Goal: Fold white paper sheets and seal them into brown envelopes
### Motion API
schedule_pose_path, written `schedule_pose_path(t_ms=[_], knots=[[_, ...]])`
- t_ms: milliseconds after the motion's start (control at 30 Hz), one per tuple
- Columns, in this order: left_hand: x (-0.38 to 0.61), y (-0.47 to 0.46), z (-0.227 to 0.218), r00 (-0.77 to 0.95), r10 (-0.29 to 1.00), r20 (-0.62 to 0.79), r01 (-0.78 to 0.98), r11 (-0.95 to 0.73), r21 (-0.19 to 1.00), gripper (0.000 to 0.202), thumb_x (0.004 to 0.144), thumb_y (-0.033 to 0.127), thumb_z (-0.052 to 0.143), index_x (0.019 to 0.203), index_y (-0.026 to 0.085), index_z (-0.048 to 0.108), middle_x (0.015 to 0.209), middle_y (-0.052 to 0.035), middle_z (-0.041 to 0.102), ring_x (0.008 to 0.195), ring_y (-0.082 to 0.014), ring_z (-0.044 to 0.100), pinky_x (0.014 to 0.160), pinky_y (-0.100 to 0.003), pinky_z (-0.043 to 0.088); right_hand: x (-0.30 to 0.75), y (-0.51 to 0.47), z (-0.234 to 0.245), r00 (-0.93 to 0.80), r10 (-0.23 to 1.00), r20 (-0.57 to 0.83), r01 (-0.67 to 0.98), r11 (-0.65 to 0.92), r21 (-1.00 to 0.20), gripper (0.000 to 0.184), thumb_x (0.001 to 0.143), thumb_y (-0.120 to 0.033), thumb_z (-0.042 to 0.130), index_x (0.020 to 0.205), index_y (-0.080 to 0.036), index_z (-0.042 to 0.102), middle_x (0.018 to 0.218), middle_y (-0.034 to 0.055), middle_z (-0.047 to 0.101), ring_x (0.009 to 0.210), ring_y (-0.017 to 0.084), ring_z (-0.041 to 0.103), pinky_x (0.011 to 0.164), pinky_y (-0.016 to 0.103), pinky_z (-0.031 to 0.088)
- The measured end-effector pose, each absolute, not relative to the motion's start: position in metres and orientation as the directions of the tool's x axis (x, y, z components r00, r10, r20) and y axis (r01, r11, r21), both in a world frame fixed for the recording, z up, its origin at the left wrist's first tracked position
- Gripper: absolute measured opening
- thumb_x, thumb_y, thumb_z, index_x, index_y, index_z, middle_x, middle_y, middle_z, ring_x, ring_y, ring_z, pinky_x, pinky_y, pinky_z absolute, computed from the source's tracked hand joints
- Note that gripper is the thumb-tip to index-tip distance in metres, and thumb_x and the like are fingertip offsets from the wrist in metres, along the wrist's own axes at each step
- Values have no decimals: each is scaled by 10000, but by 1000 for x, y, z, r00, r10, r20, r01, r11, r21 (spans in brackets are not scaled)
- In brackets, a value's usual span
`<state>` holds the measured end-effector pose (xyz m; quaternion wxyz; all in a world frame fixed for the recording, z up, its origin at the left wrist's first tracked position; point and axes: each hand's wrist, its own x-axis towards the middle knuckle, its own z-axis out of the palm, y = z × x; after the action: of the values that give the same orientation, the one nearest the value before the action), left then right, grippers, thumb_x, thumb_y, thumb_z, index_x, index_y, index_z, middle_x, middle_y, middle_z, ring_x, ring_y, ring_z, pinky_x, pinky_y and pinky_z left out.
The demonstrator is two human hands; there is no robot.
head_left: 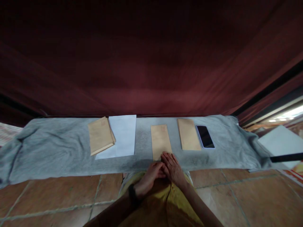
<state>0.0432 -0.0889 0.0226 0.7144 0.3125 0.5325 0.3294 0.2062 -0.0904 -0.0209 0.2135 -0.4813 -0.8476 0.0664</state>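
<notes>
A brown paper envelope lies in front of me on the grey cloth, with a small reddish mark near its far end. My right hand rests on its near end, fingers stretched out and lying flat. Beside it, my left hand is closed, with bent fingers at the envelope's near edge. The two hands touch and hide that edge. To the right lies a neat stack of brown envelopes. At the left, a looser pile of brown envelopes partly covers white paper sheets.
A phone with a dark screen lies right of the stack. The grey cloth covers a long narrow surface. Dark red fabric hangs behind it. A white panel stands at the far right. Tiled floor shows below.
</notes>
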Motion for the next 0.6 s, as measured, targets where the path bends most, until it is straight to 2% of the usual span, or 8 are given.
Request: schedule_pose_path(t_ms=[67,100,167,233,333,400,500,600], knots=[[38,-77,26,170,924,-343,206,308,929,316,933,463,549,881,189,698,942,-87,730,892,-230,699,866,-371,551,206,-91,-25,-446,844,298,798,525,-295,511,1058,-292,416,1552,-163,426,1584,126,468,1479,245,422,1226,503,355],[37,-68,27,168,964,-206,360,134,923,334,966,448,502,921,196,716,1012,-99,741,985,-240,695,943,-384,535,206,-91,-27,-440,845,304,803,521,-287,500,1054,-289,424,1535,-154,452,1578,126,477,1474,249,430,1225,500,358],[39,-42,26,267,963,31,551,-179,815,376,1018,388,412,1135,192,710,1270,-117,702,1245,-243,614,1120,-412,445,204,-91,-31,-423,846,323,812,513,-278,473,1041,-291,454,1484,-139,522,1540,130,526,1453,260,458,1222,495,367],[45,-12,18,372,919,129,677,-364,639,452,1021,361,420,1376,139,590,1534,-141,526,1474,-254,413,1223,-445,337,203,-91,-33,-410,847,339,820,504,-270,460,1025,-303,491,1446,-133,565,1491,134,579,1428,271,489,1217,491,377],[57,30,3,451,885,117,795,-458,397,550,1034,364,403,1512,94,446,1615,-160,416,1539,-252,309,1267,-470,251,202,-91,-33,-421,844,334,823,509,-250,511,1011,-302,512,1495,-136,512,1516,129,553,1427,272,491,1218,483,377],[65,52,-4,466,877,116,825,-479,301,589,1042,393,385,1548,91,396,1642,-153,365,1554,-247,274,1284,-469,201,203,-91,-31,-432,840,328,820,517,-245,560,1011,-292,503,1548,-147,438,1566,118,493,1450,264,464,1222,472,375],[73,73,-8,453,885,107,851,-465,244,628,1043,443,368,1565,93,377,1658,-137,331,1561,-245,256,1295,-459,157,207,-91,-28,-439,839,321,812,523,-258,586,1018,-276,478,1587,-189,368,1608,99,432,1475,255,430,1218,478,383],[77,84,-6,442,892,95,862,-452,230,646,1038,478,367,1571,114,377,1659,-119,332,1562,-248,253,1296,-466,144,212,-93,-29,-423,848,320,809,513,-287,581,1030,-251,448,1599,-209,338,1591,96,463,1459,246,454,1211,496,395]])
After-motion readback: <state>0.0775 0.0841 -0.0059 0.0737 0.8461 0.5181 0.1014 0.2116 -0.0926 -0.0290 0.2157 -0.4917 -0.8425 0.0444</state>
